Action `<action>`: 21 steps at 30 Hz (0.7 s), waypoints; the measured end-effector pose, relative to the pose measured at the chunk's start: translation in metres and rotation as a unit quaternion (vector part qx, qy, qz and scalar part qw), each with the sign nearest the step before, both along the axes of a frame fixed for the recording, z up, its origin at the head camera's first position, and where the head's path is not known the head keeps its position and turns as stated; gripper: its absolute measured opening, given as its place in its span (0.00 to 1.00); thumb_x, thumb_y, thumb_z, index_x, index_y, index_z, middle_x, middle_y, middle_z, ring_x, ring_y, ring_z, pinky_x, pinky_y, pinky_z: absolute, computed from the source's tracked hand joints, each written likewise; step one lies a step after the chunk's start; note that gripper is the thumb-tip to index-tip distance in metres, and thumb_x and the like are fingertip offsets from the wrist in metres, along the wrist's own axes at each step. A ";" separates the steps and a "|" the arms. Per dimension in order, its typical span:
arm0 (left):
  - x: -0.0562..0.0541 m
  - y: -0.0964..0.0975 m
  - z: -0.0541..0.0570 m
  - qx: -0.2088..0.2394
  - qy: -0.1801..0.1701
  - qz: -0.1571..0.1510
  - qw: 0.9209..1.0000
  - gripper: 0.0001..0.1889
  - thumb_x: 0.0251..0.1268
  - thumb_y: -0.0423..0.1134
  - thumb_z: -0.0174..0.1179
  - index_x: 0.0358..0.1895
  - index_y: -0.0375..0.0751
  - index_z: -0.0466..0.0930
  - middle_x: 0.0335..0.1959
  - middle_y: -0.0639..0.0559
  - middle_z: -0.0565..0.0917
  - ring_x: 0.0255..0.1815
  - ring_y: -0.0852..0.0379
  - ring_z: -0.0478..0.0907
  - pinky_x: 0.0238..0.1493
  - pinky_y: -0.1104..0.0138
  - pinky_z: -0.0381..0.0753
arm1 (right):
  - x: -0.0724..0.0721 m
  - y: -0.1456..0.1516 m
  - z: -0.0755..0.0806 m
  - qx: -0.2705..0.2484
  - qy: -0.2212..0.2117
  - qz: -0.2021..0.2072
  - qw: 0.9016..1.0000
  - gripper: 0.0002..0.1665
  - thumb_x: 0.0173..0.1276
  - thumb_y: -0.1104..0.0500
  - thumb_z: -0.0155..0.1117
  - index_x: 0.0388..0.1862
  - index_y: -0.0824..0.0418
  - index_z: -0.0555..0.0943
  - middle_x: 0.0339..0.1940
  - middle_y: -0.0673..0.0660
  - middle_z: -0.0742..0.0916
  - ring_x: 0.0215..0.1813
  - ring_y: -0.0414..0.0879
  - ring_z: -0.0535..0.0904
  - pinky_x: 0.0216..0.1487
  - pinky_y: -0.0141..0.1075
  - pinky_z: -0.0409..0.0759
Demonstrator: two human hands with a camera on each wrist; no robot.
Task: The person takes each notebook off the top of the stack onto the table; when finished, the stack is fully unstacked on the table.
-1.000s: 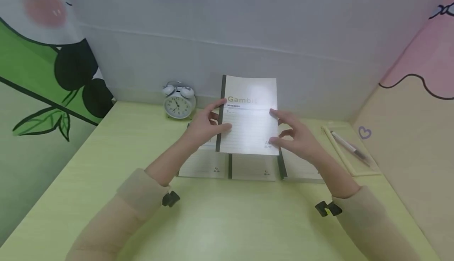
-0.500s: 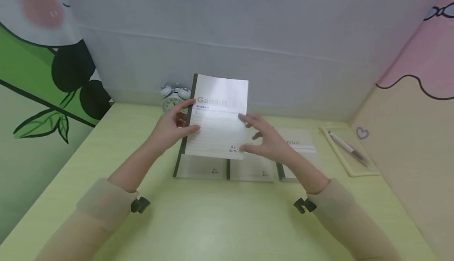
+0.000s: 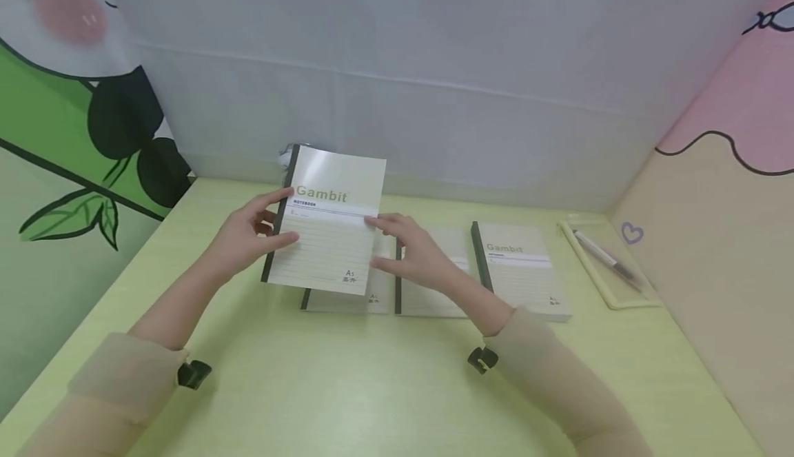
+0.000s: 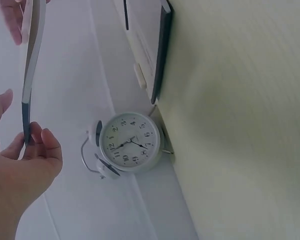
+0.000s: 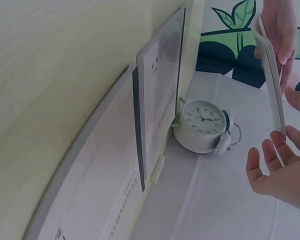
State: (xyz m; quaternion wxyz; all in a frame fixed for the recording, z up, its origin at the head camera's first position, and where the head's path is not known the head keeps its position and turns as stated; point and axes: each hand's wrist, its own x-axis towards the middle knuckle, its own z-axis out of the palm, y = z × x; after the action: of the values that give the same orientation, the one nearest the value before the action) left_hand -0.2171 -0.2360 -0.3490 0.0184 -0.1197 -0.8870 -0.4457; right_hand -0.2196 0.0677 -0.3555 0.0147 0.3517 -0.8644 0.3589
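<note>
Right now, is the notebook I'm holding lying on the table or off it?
Off it. Your left hand grips the notebook by its spine, and the left wrist view shows a gap between notebook and table.

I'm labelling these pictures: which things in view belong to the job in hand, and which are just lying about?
Job in hand:
held notebook, in left hand and right hand
probably the other notebooks on the table

Seemingly just lying about:
clock
pen
yellow-edged case
small white item
</note>
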 end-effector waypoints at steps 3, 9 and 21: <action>0.000 -0.015 -0.005 -0.011 -0.019 0.005 1.000 0.43 0.56 0.49 0.67 0.74 0.55 0.54 0.52 0.42 0.72 0.44 0.48 0.70 0.33 0.71 0.76 | -0.003 -0.015 -0.009 0.008 -0.016 -0.001 1.000 0.40 0.60 0.55 0.69 0.70 0.52 0.66 0.66 0.56 0.72 0.60 0.52 0.72 0.55 0.46 0.77; -0.004 -0.039 -0.017 -0.033 -0.064 0.013 0.997 0.46 0.54 0.52 0.67 0.74 0.54 0.52 0.50 0.40 0.73 0.45 0.45 0.72 0.34 0.68 0.77 | -0.010 -0.042 -0.029 0.023 -0.063 -0.013 0.998 0.41 0.59 0.51 0.70 0.71 0.48 0.65 0.67 0.52 0.71 0.61 0.49 0.71 0.55 0.41 0.77; -0.019 -0.068 -0.048 -0.101 -0.101 0.016 0.990 0.48 0.51 0.52 0.70 0.72 0.41 0.55 0.44 0.39 0.72 0.38 0.49 0.70 0.28 0.68 0.70 | -0.023 -0.086 -0.060 0.052 -0.127 -0.042 0.990 0.45 0.53 0.47 0.73 0.70 0.48 0.66 0.68 0.52 0.72 0.63 0.49 0.70 0.62 0.43 0.71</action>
State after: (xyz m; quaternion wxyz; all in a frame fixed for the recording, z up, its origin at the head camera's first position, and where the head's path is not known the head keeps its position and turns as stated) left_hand -0.2361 -0.3042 -0.3973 -0.0761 -0.0611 -0.9267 -0.3628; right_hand -0.2429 -0.0180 -0.4153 -0.0986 0.2667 -0.8906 0.3548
